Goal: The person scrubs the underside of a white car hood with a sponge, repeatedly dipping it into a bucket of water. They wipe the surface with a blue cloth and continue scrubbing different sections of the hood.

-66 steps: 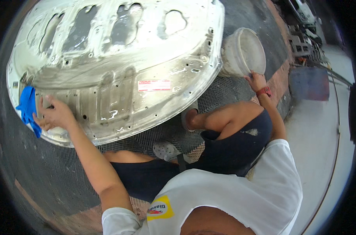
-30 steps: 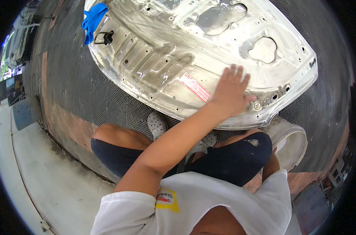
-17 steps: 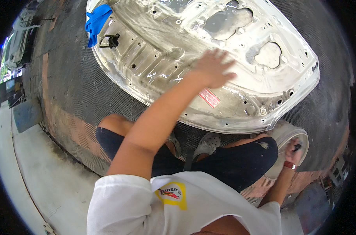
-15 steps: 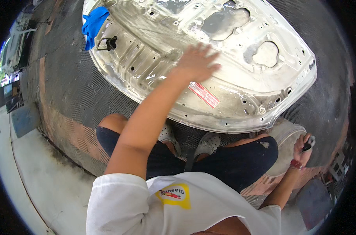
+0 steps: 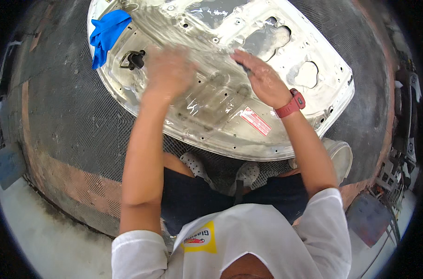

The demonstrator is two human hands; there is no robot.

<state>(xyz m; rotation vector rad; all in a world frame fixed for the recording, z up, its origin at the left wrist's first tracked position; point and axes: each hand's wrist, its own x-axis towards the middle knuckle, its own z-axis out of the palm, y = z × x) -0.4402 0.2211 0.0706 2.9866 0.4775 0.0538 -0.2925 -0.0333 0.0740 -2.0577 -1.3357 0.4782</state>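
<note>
A white car door (image 5: 188,125) lies inner side up on the floor before me, its surface wet and smudged grey. Over its left half is my left hand (image 5: 170,72), its fingers smeared by motion; whether it touches the metal I cannot tell. My right hand (image 5: 266,81), with a red watch on the wrist, reaches over the middle of the door. A small dark object (image 5: 243,66) shows under its fingers, mostly hidden, its kind unclear. A blue cloth (image 5: 110,30) hangs over the door's far left edge. Near it sits a black latch piece (image 5: 136,59).
A pale bucket (image 5: 340,157) stands by the door's near right side, partly behind my right forearm. Ribbed dark matting (image 5: 62,93) covers the floor around. Car parts (image 5: 407,111) stand along the right, above a blue-grey panel (image 5: 369,218).
My right hand has come from beside the bucket to above the door, carrying the dark object. My left hand has moved left across the door. The view has shifted a little.
</note>
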